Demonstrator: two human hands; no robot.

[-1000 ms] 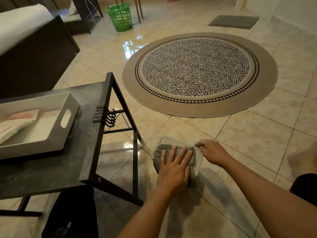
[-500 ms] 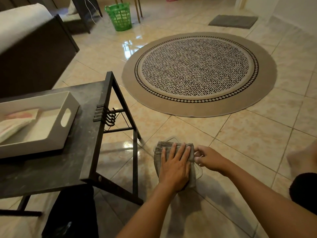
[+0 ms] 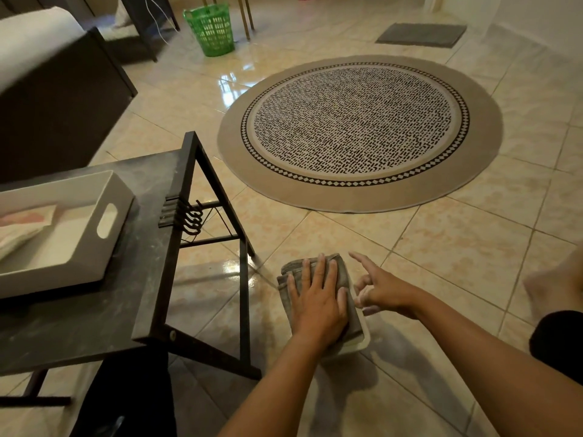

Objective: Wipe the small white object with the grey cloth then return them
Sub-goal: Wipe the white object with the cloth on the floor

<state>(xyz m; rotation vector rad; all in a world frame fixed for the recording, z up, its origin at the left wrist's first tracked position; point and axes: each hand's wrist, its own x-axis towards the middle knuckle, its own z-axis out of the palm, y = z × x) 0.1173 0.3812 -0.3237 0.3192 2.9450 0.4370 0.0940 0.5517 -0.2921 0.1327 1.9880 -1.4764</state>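
On floor tiles, our left hand (image 3: 317,302) lies flat w/ fingers spread on folded grey cloth (image 3: 315,272), covering small white rectangular object (image 3: 362,337). Right hand (image 3: 383,290) hovers beside, fingers apart, gripping nothing.

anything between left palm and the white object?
Yes: the folded grey cloth lies under the left hand, on the small white object. Head view.

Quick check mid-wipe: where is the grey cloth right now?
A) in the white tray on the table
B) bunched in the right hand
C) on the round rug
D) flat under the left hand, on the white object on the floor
D: the left hand lies flat on the grey cloth, with the white object showing beneath it on the floor tiles.
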